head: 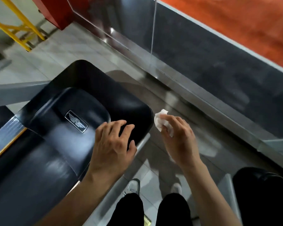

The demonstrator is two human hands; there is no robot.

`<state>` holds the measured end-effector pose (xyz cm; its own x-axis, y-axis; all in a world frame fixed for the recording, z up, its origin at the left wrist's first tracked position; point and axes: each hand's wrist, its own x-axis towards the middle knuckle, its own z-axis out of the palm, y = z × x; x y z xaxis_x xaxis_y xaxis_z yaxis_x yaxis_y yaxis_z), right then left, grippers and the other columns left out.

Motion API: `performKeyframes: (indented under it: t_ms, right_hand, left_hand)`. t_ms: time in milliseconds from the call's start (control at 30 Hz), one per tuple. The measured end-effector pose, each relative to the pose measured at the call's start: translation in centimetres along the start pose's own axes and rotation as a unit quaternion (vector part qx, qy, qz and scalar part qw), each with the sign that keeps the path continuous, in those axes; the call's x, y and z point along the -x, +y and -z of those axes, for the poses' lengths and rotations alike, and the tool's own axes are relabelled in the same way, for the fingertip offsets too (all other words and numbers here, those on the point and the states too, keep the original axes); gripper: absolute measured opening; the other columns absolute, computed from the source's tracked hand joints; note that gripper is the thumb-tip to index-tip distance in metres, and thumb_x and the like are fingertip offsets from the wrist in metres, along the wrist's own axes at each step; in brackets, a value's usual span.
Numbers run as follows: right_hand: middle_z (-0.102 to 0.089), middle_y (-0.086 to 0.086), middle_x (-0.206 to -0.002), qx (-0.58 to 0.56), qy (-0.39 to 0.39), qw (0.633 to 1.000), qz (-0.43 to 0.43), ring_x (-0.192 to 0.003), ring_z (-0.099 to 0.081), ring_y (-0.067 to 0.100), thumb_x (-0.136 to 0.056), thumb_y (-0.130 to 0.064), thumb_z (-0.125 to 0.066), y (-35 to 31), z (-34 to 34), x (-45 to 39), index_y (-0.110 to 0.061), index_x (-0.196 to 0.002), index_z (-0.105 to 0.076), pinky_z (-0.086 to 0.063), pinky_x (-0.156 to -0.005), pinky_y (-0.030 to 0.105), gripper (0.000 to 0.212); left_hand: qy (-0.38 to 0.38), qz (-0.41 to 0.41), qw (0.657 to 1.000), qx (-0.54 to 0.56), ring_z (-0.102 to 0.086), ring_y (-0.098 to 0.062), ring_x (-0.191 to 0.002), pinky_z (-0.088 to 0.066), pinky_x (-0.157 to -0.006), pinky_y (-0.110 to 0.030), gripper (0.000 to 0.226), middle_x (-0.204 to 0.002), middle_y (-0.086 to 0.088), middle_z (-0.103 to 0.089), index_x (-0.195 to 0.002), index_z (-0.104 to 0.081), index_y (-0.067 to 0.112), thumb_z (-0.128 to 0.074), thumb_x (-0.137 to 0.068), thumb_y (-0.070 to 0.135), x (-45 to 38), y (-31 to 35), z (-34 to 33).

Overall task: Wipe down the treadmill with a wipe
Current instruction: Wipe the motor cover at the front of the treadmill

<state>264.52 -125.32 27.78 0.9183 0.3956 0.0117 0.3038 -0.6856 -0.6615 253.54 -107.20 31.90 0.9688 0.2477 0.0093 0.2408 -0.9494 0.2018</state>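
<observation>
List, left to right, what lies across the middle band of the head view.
Silver winged badge on the glossy black treadmill cover → left hand → crumpled white wipe → right hand.

A yellow metal frame stands on the grey tiled floor beside a glass panel.

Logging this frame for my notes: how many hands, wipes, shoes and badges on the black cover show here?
Hands: 2, left and right
Wipe: 1
Shoes: 2, and
Badge: 1
Total: 6
</observation>
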Motion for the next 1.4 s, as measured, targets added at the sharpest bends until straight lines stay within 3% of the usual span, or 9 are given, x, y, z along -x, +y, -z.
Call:
performKeyframes:
  t_ms: [300, 533, 667, 900, 1100, 1233, 1400]
  right_hand:
    - [-0.067, -0.009, -0.113, -0.029, -0.088, 0.993, 0.074, -0.103, -0.062, 0.014, -0.09, -0.021, -0.068, -5.2, 8.0, -8.5, -0.033, -0.119, -0.066, -0.051, -0.09, 0.036, 0.032]
    - [-0.068, -0.013, -0.108, -0.047, -0.177, 0.961, 0.207, -0.096, -0.063, 0.012, -0.091, -0.018, -0.069, -6.2, 11.9, -17.5, -0.036, -0.117, -0.066, -0.053, -0.085, 0.036, 0.032]
    - [-0.068, -0.015, -0.114, -0.051, -0.232, 0.932, 0.275, -0.103, -0.063, 0.009, -0.097, -0.026, -0.065, -8.7, 12.4, -21.7, -0.036, -0.118, -0.065, -0.053, -0.086, 0.033, 0.023]
    - [-0.067, -0.011, -0.117, -0.053, -0.319, 0.875, 0.36, -0.104, -0.062, 0.01, -0.093, -0.02, -0.066, -17.1, 9.5, -25.3, -0.03, -0.124, -0.067, -0.052, -0.09, 0.032, 0.032]
    - [-0.064, -0.01, -0.096, -0.06, -0.312, 0.841, 0.438, -0.082, -0.059, 0.009, -0.089, -0.016, -0.069, -23.8, 5.8, -25.6, -0.024, -0.117, -0.068, -0.054, -0.074, 0.029, 0.03]
    - [-0.066, -0.01, -0.102, -0.063, -0.354, 0.819, 0.447, -0.091, -0.062, 0.011, -0.09, -0.018, -0.065, -26.5, 3.4, -26.5, -0.026, -0.119, -0.068, -0.055, -0.08, 0.034, 0.03]
    - [-0.066, -0.01, -0.104, -0.065, -0.411, 0.774, 0.478, -0.095, -0.061, 0.01, -0.089, -0.015, -0.068, -30.3, -0.2, -27.4, -0.025, -0.116, -0.069, -0.053, -0.085, 0.033, 0.029]
  left_hand:
    - [0.019, 0.071, 0.997, -0.007, -0.057, -0.029, -0.11, -0.037, -0.103, -0.044, 0.046, -0.12, -0.006, -0.064, -0.122, -0.069, 0.016, -0.049, -0.086, 0.036, -4.6, 3.2, 7.2]
    - [0.086, 0.223, 0.971, 0.004, -0.06, -0.03, -0.106, -0.037, -0.102, -0.043, 0.046, -0.115, -0.007, -0.066, -0.117, -0.072, 0.013, -0.049, -0.084, 0.034, -8.6, 8.5, 10.1]
    - [0.099, 0.328, 0.939, 0.021, -0.058, -0.027, -0.114, -0.041, -0.105, -0.044, 0.044, -0.121, -0.002, -0.063, -0.122, -0.068, 0.018, -0.048, -0.087, 0.036, -9.1, 10.0, 11.8]
    - [0.126, 0.455, 0.881, 0.014, -0.058, -0.025, -0.113, -0.044, -0.103, -0.043, 0.041, -0.12, 0.002, -0.063, -0.119, -0.066, 0.024, -0.045, -0.087, 0.038, -8.4, 8.5, 14.0]
    - [0.178, 0.504, 0.845, -0.009, -0.061, -0.026, -0.104, -0.046, -0.095, -0.043, 0.038, -0.112, 0.001, -0.065, -0.115, -0.066, 0.021, -0.047, -0.085, 0.035, -8.1, 4.5, 15.1]
    - [0.216, 0.53, 0.819, -0.021, -0.06, -0.026, -0.102, -0.042, -0.095, -0.041, 0.031, -0.11, 0.001, -0.064, -0.11, -0.067, 0.02, -0.057, -0.082, 0.03, -8.5, 2.4, 15.7]
    - [0.211, 0.587, 0.781, -0.022, -0.061, -0.024, -0.108, -0.04, -0.1, -0.04, 0.037, -0.115, 0.004, -0.065, -0.115, -0.068, 0.023, -0.05, -0.087, 0.038, -9.0, 0.6, 15.1]
